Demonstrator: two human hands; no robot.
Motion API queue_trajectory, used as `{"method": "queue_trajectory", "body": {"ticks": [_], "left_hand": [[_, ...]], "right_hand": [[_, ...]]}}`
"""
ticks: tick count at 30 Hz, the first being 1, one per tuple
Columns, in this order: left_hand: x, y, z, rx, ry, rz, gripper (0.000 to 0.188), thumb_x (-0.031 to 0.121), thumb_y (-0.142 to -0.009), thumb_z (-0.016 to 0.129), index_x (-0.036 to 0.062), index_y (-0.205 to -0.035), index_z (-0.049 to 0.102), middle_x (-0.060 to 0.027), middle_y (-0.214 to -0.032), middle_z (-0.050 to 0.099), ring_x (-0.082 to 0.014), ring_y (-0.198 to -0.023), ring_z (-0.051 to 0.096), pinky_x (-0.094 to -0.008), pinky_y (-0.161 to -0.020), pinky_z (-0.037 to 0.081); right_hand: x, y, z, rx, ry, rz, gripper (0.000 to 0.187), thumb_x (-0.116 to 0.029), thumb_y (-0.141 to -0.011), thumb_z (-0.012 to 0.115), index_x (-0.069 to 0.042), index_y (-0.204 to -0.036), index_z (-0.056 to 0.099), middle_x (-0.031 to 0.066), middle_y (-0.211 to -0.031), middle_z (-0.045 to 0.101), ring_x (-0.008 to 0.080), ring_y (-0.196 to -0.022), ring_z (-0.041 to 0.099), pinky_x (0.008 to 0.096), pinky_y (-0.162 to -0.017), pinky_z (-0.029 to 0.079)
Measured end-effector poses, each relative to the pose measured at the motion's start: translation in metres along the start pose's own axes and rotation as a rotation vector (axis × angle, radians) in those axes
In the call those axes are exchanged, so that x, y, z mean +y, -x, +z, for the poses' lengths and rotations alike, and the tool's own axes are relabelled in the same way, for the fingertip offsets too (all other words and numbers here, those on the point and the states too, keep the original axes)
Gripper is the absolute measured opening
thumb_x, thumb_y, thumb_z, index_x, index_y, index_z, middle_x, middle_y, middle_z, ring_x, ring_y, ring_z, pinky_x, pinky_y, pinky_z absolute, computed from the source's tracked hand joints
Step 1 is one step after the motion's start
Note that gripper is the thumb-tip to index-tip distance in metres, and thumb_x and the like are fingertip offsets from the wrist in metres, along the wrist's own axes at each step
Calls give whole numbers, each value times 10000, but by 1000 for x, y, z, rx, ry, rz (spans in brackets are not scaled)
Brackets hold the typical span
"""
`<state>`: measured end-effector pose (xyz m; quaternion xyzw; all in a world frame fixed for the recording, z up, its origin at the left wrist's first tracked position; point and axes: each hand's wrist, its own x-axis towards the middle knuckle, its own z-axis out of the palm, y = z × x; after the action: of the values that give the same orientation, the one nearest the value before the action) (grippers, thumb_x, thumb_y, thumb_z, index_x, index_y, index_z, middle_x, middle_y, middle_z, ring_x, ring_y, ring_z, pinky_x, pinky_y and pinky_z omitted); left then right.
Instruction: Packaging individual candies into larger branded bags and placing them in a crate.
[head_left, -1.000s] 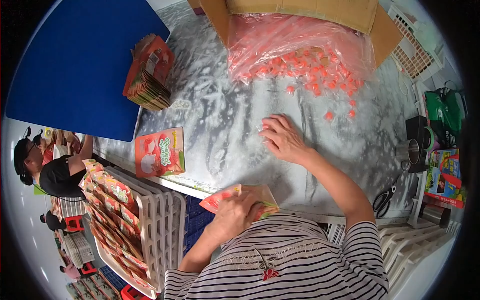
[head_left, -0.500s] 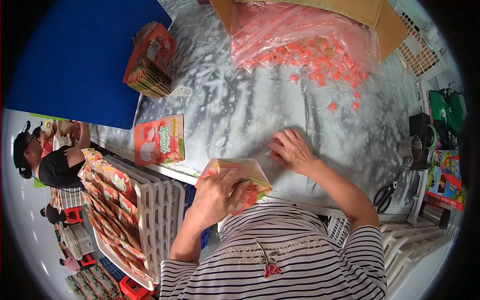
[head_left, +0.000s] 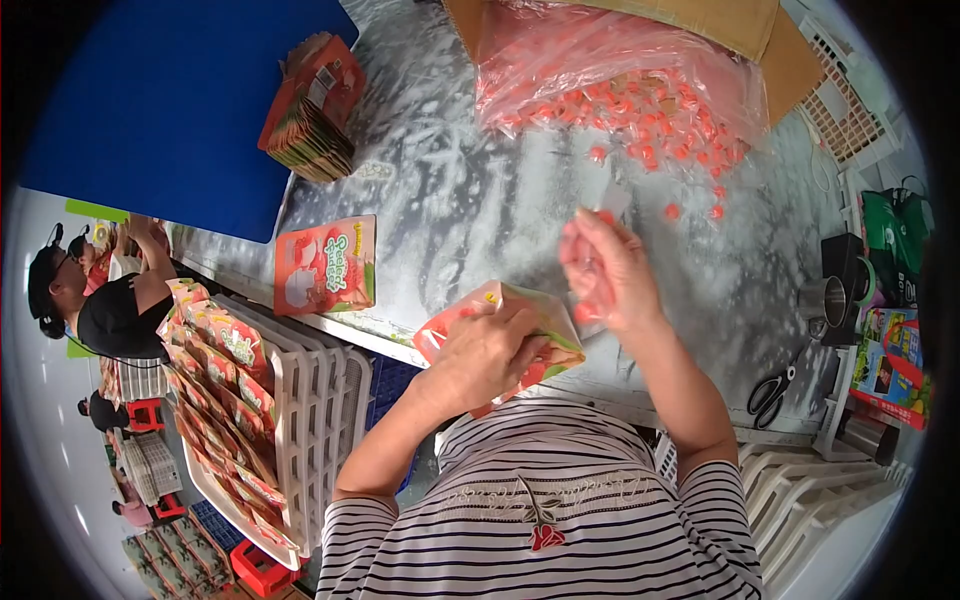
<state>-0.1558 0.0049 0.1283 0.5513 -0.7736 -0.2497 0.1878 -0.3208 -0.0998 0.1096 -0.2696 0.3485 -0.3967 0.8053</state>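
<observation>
My left hand is closed around a red and green printed pouch at the table's near edge, tilted with its top toward my right hand. Just right of the pouch, above the table, my right hand is closed on several red wrapped candies; clear wrapper and red show at its fingers, partly blurred. How full the pouch is cannot be seen. Another pouch of the same print lies flat to the left. Beyond my hands, loose red candies spill from a clear plastic bag.
A cardboard box holds the candy bag at the far side. A stack of pouches stands by a blue board. White crates at left hold filled-looking pouches. Black scissors lie at right. Another person works at far left.
My right hand has risen from the tabletop and now shows red candies at its fingers. The pouch in my left hand has shifted right and slightly up.
</observation>
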Motion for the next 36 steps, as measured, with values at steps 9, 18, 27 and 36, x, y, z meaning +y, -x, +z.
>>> {"method": "queue_trajectory", "body": {"ticks": [9, 18, 27, 36], "left_hand": [[10, -1, -4, 5, 156, 20, 190, 51, -805, 663, 13, -988, 623, -148, -845, 633, -346, -788, 628, -413, -675, 498], [4, -4, -7, 45, 217, -17, 214, 50, -803, 679, 7, -1005, 625, -170, -889, 644, -346, -830, 635, -397, -702, 510], [7, 1, 5, 35, 170, 11, 254, 24, -790, 675, -1, -1026, 584, -164, -883, 596, -351, -771, 610, -397, -667, 511], [20, 6, -3, 118, 203, 117, 357, 13, -634, 740, 24, -970, 617, -134, -844, 610, -350, -797, 607, -390, -715, 493]], "right_hand": [[21, 16, -2, -278, 924, -757, 156, -76, -864, 626, 24, -973, 578, 108, -909, 591, 155, -731, 576, 268, -625, 482], [16, 45, -7, -267, 1162, -765, 223, -45, -868, 594, 14, -1083, 602, 159, -1108, 562, 279, -911, 613, 374, -803, 498], [-22, 60, 1, -318, 1138, -381, 338, -185, -849, 675, -7, -1126, 596, 147, -926, 662, 296, -825, 638, 383, -930, 457], [-15, 57, -2, -699, 1385, -419, 350, -365, -887, 602, -56, -1043, 648, 101, -1014, 649, 272, -1009, 619, 600, -1068, 273]]}}
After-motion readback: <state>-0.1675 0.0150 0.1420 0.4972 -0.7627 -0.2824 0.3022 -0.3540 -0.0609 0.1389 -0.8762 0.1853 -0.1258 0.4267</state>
